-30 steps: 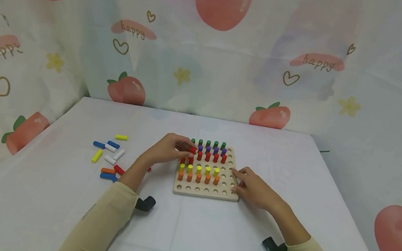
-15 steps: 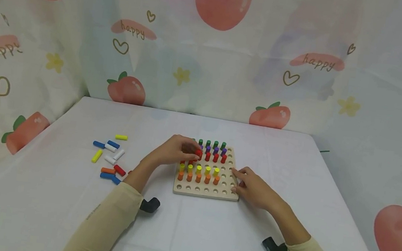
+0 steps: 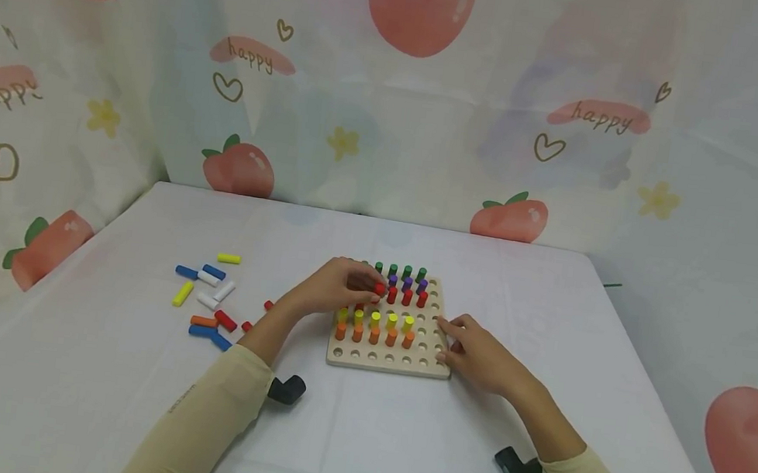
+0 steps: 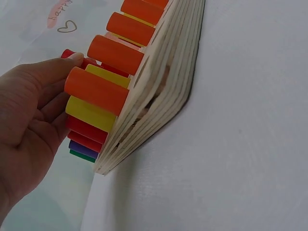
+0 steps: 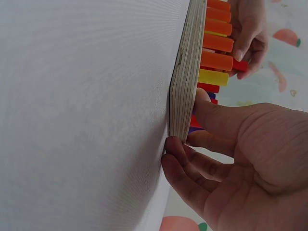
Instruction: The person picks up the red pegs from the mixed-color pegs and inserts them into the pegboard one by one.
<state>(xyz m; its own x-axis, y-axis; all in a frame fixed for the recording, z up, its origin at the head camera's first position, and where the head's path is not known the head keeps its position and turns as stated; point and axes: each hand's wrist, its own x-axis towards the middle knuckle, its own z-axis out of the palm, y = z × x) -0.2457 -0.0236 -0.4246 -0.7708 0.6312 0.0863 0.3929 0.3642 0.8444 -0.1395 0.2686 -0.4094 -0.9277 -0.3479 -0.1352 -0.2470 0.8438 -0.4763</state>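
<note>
A wooden pegboard [image 3: 386, 369] lies on the table, with upright rows of green pegs [image 3: 407, 271], purple pegs [image 3: 407, 284], red pegs [image 3: 407, 298], yellow pegs [image 3: 375, 319] and orange pegs [image 3: 374, 336]. My left hand [image 3: 334, 288] pinches a red peg [image 3: 380, 289] between thumb and fingertips, over the red rows. It covers part of the board's left side. At the board's right edge my right hand [image 3: 480, 355] grips the rim; in the right wrist view its thumb [image 5: 204, 103] lies on the top face and the other fingers are at the side.
Loose pegs lie left of the board: blue pegs [image 3: 203, 332], white pegs [image 3: 224, 291], yellow pegs [image 3: 183, 294], an orange peg [image 3: 204, 322] and red pegs [image 3: 225, 320]. The left forearm passes close by them. A printed curtain [image 3: 391, 129] hangs behind the table.
My left hand has shifted rightward along the board with the red peg in its fingers. Red pegs on the table show beside the moved forearm. The right hand stays put.
</note>
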